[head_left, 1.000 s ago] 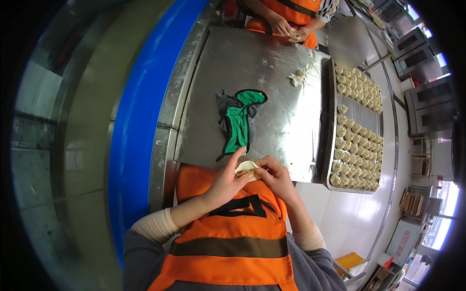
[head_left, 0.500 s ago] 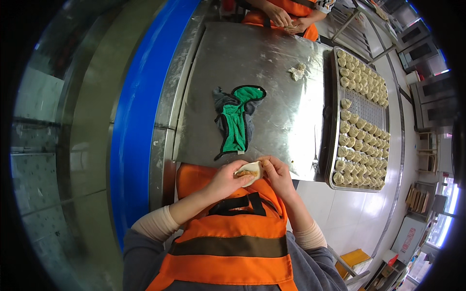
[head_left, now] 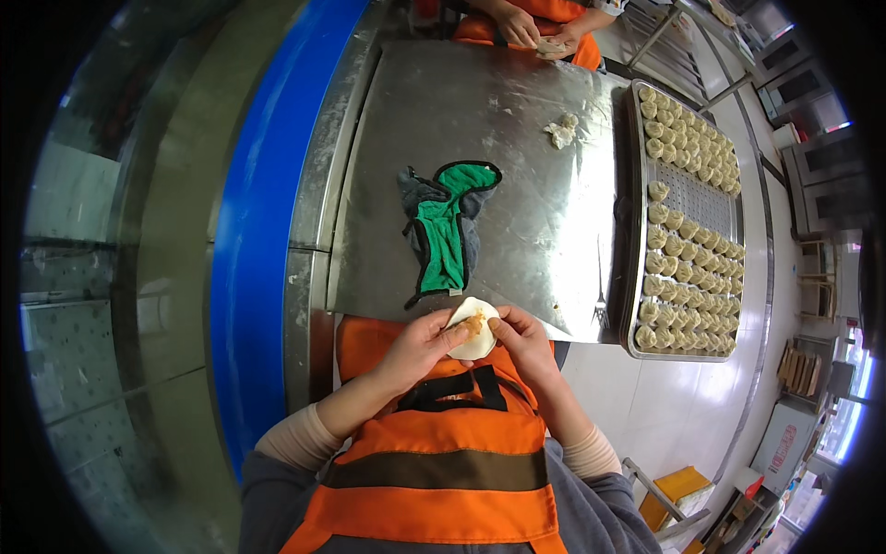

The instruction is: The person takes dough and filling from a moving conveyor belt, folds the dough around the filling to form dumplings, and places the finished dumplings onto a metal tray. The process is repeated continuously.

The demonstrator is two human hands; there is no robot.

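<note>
Pale dough is showing in the centre of my head view, as a flat, rounded wrapper (head_left: 476, 345) held between two bare hands, just above an orange apron (head_left: 434, 510); brownish filling (head_left: 474, 324) is lying on its upper left part; I am seeing the left hand (head_left: 417, 345) gripping the left side, its thumb resting at the filling; the right hand (head_left: 522, 343) is pinching the upper right edge, its thumb lying on top; I cannot tell how the fingers underneath are placed; ahead of the hands, a green-and-grey cloth (head_left: 441, 235) is lying crumpled on the metal table (head_left: 374, 231); farther up, a pale dough scrap (head_left: 561, 132) is resting toward the right; a large tray (head_left: 697, 196) is standing along that side, holding rows of dumplings (head_left: 658, 237); at the top, a co-worker's hands (head_left: 517, 26) are holding another pale piece (head_left: 551, 46); a blue strip (head_left: 263, 212) is running down the left.
</note>
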